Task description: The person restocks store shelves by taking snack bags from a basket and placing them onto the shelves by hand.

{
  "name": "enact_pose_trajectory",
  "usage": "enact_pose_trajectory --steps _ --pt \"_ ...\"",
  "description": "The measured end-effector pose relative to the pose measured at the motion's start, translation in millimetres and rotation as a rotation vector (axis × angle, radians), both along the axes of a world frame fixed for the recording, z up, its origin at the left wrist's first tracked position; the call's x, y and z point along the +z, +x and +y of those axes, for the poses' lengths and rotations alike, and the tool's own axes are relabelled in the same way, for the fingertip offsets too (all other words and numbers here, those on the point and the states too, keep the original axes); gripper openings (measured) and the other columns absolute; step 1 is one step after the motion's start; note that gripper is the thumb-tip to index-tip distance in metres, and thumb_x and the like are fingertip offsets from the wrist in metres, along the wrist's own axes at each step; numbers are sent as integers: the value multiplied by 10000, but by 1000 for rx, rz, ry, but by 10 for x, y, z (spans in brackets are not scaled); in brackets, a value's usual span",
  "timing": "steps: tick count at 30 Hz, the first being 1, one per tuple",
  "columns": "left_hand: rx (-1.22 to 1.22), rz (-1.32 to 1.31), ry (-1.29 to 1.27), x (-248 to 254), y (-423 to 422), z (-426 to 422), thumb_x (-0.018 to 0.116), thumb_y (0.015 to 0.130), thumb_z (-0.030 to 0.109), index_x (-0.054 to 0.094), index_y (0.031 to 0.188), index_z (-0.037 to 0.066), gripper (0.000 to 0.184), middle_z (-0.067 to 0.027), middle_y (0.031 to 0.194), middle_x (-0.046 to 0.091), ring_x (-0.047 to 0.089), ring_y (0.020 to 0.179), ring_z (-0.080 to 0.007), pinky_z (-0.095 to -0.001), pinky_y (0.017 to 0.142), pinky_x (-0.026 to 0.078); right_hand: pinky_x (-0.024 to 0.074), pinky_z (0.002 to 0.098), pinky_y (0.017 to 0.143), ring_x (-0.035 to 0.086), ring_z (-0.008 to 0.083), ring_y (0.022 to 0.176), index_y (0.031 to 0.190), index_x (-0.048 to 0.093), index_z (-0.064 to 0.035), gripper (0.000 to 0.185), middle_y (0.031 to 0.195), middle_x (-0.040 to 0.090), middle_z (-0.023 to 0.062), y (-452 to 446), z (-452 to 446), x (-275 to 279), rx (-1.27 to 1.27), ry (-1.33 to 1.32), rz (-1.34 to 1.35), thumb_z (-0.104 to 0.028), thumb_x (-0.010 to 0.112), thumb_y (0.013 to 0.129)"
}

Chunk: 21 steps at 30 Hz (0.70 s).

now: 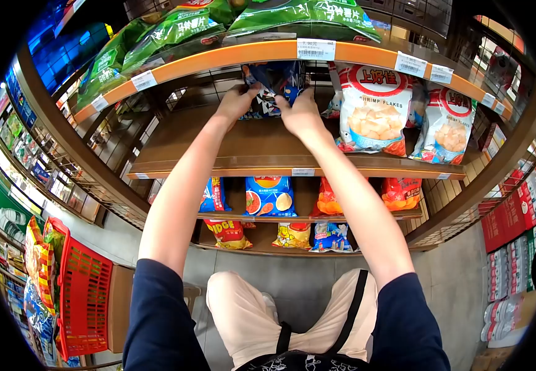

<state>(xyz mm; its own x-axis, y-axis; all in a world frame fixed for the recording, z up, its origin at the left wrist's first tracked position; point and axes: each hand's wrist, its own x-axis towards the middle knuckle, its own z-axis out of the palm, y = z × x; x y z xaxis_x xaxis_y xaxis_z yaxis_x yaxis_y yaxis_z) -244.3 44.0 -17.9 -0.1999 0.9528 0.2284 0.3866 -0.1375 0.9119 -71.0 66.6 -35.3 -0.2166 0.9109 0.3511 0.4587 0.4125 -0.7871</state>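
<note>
A dark blue snack bag (269, 77) with a black-and-white pattern stands toward the back of the brown shelf (184, 136). At its left edge my left hand (237, 102) grips it, fingers closed. My right hand (300, 113) holds the right side, thumb across the front. Parts of the bag are covered by both hands and shaded by the shelf above. Just right of my right hand stands a white and red shrimp flakes bag (376, 111), with a second shrimp flakes bag (447, 127) beyond it.
Green chip bags (184, 28) lie on the shelf above, behind an orange edge (218, 54) with price tags. Lower shelves hold snack bags, including a blue one (270, 196). A red basket (85, 294) with snack bags stands at left; bottled drinks (506, 272) are stacked at right.
</note>
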Motion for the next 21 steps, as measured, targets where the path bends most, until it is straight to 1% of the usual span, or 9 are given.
enact_pose_trajectory --steps 2,5,6,7,9,10,12,16,21 --pt "172 28 12 61 170 -209 611 884 415 516 1252 -72 618 -196 1220 591 565 1107 -254 -326 954 404 308 449 1085 369 479 1272 1342 180 217 888 1358 320 407 106 -368 -89 32 213 56 -391 614 860" --pt "341 107 66 -112 153 -254 600 886 432 548 1203 -88 612 -209 1215 594 538 1177 -275 -343 980 399 334 473 1054 413 459 1246 1323 285 194 819 1322 398 379 224 -756 -194 19 355 -177 -464 525 899" --pt "403 211 131 -95 276 -431 607 884 394 568 1160 -98 565 -249 1166 609 541 1182 -326 -355 977 415 336 475 1050 420 449 1245 1313 315 187 791 1316 414 367 252 -834 -261 6 387 -222 -470 497 912" --pt "402 212 125 -88 346 -589 607 884 394 568 1160 -98 565 -249 1166 609 541 1182 -326 -355 977 415 338 478 1046 426 439 1243 1303 346 180 767 1311 430 356 273 -878 -314 -7 419 -268 -475 470 924" --pt "282 481 265 -90 466 -844 617 889 345 600 1100 -77 472 -245 1039 653 634 1018 -303 -355 874 475 344 489 1035 444 414 1238 1262 422 164 701 1293 473 323 291 -861 -384 -44 502 -340 -461 425 944" --pt "280 484 257 -82 527 -963 617 889 345 600 1100 -77 472 -245 1039 653 634 1018 -303 -355 874 475 363 484 1020 471 410 1212 1227 461 155 662 1260 504 316 298 -843 -424 -72 557 -392 -445 427 948" --pt "196 475 124 -94 602 -1126 612 889 269 646 955 -54 332 -225 873 676 676 851 -306 -369 774 507 393 491 991 524 393 1164 1148 552 117 567 1186 578 279 289 -811 -488 -133 661 -415 -398 409 959" --pt "254 646 297 -322 589 -1119 602 876 209 659 851 -6 225 -178 826 668 638 807 -357 -420 723 499 413 476 980 539 381 1151 1140 576 91 502 1192 585 256 278 -800 -494 -150 648 -403 -347 425 947" --pt "237 741 255 -337 568 -1051 560 900 177 644 923 -15 210 -174 913 644 607 894 -356 -400 777 479 419 472 979 544 375 1144 1092 605 92 443 1169 601 245 237 -728 -523 -145 643 -389 -288 448 926"
